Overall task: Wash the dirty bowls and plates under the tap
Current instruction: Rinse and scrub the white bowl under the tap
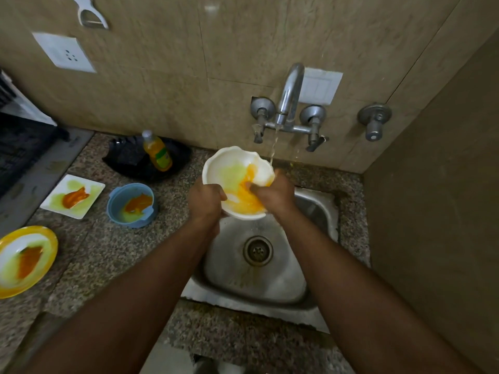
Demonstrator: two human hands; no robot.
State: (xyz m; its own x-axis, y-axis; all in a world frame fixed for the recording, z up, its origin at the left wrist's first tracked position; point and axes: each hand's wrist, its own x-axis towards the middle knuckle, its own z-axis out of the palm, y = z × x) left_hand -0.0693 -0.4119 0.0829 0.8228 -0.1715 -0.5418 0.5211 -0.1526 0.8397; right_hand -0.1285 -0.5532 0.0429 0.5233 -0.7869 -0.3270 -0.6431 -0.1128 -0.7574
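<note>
My left hand [206,197] grips the rim of the white wavy-edged bowl [237,182]. My right hand [272,194] holds the other side, thumb rubbing inside. I hold it over the steel sink [270,282], just beside the thin water stream from the silver tap [290,95]. It is smeared orange and green. I think I've only started: a blue bowl [131,205], a square white plate [73,197] and a yellow-rimmed plate [25,261] wait dirty on the counter.

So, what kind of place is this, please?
Most likely a small home kitchen. A steel sink is set in a speckled stone counter, a wall tap runs water onto a white bowl held in both hands, and a dish soap bottle stands nearby.
</note>
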